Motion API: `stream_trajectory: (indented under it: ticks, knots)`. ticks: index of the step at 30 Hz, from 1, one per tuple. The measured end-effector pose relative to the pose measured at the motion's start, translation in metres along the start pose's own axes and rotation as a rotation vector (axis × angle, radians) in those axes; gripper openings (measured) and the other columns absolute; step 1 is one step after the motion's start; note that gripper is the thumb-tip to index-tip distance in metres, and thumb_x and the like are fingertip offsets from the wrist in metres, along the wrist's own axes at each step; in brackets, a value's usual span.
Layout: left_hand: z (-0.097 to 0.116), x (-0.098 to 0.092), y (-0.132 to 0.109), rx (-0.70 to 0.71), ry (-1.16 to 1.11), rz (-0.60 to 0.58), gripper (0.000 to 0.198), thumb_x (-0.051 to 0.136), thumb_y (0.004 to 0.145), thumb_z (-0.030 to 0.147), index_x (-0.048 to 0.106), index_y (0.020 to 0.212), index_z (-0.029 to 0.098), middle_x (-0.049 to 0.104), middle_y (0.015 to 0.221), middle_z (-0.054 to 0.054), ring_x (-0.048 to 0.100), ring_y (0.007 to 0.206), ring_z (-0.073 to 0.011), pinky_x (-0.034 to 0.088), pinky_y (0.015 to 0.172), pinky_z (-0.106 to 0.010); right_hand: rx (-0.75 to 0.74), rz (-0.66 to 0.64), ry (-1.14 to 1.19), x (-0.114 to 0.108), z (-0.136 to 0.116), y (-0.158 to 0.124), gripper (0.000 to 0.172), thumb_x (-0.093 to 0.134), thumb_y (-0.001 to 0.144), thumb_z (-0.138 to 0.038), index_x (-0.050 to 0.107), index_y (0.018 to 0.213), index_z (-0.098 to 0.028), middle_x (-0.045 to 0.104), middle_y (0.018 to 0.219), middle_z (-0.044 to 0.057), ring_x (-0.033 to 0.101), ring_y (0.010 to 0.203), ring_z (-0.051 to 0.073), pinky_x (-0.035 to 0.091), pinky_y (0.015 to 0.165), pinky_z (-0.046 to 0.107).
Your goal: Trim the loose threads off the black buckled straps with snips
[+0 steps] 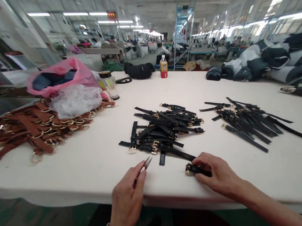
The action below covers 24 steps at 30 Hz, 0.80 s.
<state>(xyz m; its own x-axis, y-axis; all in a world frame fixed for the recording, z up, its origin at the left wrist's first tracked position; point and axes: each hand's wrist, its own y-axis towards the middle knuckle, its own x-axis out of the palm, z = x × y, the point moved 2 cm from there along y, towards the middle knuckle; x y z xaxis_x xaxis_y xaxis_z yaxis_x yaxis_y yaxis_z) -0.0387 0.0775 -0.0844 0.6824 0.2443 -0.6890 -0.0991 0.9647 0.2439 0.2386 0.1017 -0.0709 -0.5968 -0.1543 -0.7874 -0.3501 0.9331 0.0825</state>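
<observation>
My left hand (129,189) is closed around a small pair of thread snips (147,162), whose pointed metal blades stick out past the fingers, slightly apart. Over the table's near part, my right hand (213,173) pinches a black strap with a gold buckle (189,169); the fingers cover much of the strap. Just beyond both hands lies a loose pile of black buckled straps (163,126), tangled over one another. A second heap of black straps (249,122) rests farther right, with most strap ends pointing toward the near right.
Brown straps with gold rings (39,128) cover the table's left end, beside clear plastic (76,101) and a pink bag (61,77). A jar (109,85), a drink bottle (163,67) and a black pouch (139,70) stand farther back. Dark and grey bundles (264,58) line the right.
</observation>
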Motion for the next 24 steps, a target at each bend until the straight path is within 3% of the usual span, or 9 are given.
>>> stream_trajectory:
  ticks: [6,11,18,24]
  knots:
    - [0.039,0.016,-0.014,0.09,-0.062,-0.177,0.031,0.04,0.093,0.035,0.055,0.118,0.027,0.065,0.102,0.0,0.061,0.095,-0.0148,0.046,0.083,-0.028,-0.058,0.089,0.088,0.006,0.002,0.006,0.019,0.064,0.078,-0.031,0.072,0.094,-0.025,0.065,0.088,0.004,0.06,0.079,0.018,0.047,0.072,0.028]
    - [0.045,0.029,-0.018,0.121,-0.065,-0.246,0.03,0.039,0.094,0.033,0.054,0.119,0.026,0.065,0.105,-0.001,0.06,0.097,-0.0149,0.045,0.085,-0.029,-0.035,0.114,0.135,0.007,0.005,0.006,0.019,0.063,0.078,-0.025,0.073,0.094,-0.025,0.066,0.085,0.004,0.061,0.079,0.017,0.047,0.07,0.027]
    - [0.06,0.039,-0.019,0.214,-0.001,-0.284,0.03,0.038,0.094,0.029,0.053,0.119,0.025,0.065,0.093,-0.003,0.062,0.086,-0.0161,0.047,0.073,-0.027,-0.026,0.096,0.033,0.001,0.0,0.008,0.018,0.059,0.082,-0.025,0.074,0.091,-0.028,0.067,0.083,0.002,0.061,0.074,0.015,0.045,0.066,0.025]
    - [0.073,0.052,-0.017,0.291,0.058,-0.337,0.029,0.036,0.094,0.028,0.053,0.118,0.026,0.063,0.088,-0.002,0.061,0.078,-0.0164,0.045,0.066,-0.027,-0.088,0.112,-0.038,-0.001,-0.001,0.008,0.018,0.055,0.084,-0.021,0.073,0.083,-0.024,0.069,0.087,0.002,0.063,0.078,0.015,0.045,0.071,0.025]
